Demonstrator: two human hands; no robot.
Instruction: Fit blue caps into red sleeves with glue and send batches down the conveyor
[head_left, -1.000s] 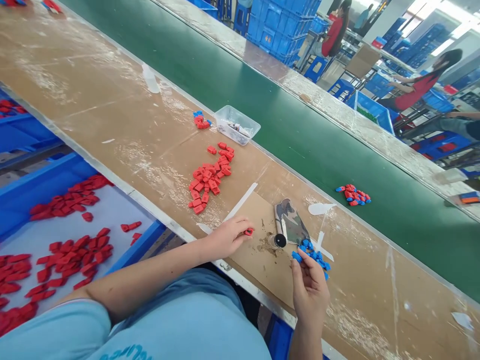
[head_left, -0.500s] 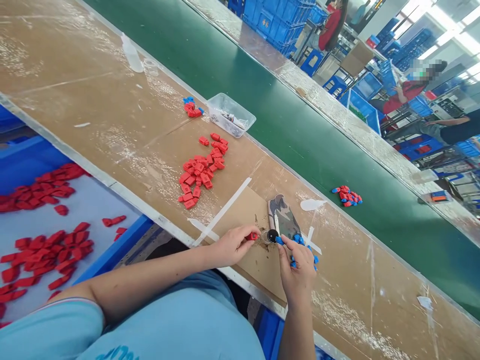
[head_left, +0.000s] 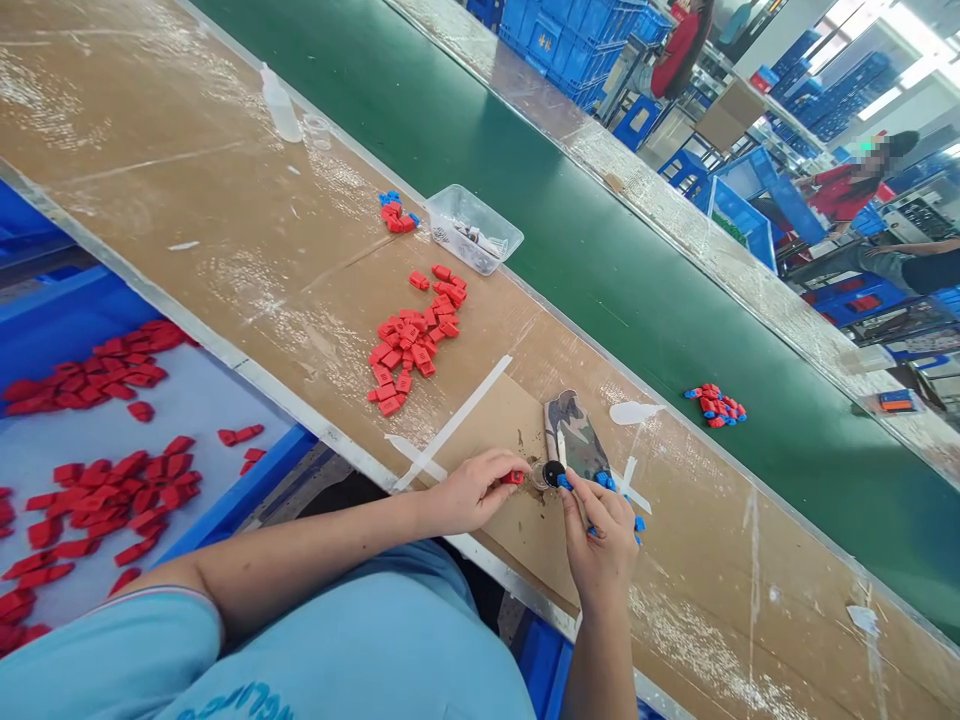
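— While the left hand (head_left: pixel 472 492) pinches a small red piece (head_left: pixel 513 478) in its fingers, what is crowding it?

— A little black round cap (head_left: pixel 553 472) sits just beside that piece, on a grimy patch of the bench (head_left: pixel 225 230). The right hand (head_left: pixel 600 535) closes its fingers on a blue piece (head_left: pixel 564 482) right at the cap, with more blue pieces (head_left: pixel 626 500) scattered under and behind it. A camouflage-patterned pouch (head_left: pixel 574 437) lies just beyond.

— And further off?

— A heap of red pieces (head_left: pixel 412 340) lies up the bench, then a clear plastic tub (head_left: pixel 474 228) near the far edge, with a small red-and-blue cluster (head_left: pixel 396 212) beside it. White tape strips (head_left: pixel 457 420) cross the board.

— Room to move?

— Open brown surface to the right. The near edge runs just under the wrists; the far edge meets a green conveyor belt (head_left: pixel 600 250) carrying assembled pieces (head_left: pixel 716 406). A blue bin (head_left: pixel 225 510) of red parts stands below on the left.

— Any writing?

— Print on the light-blue sleeve (head_left: pixel 247 700), too cut off to read.
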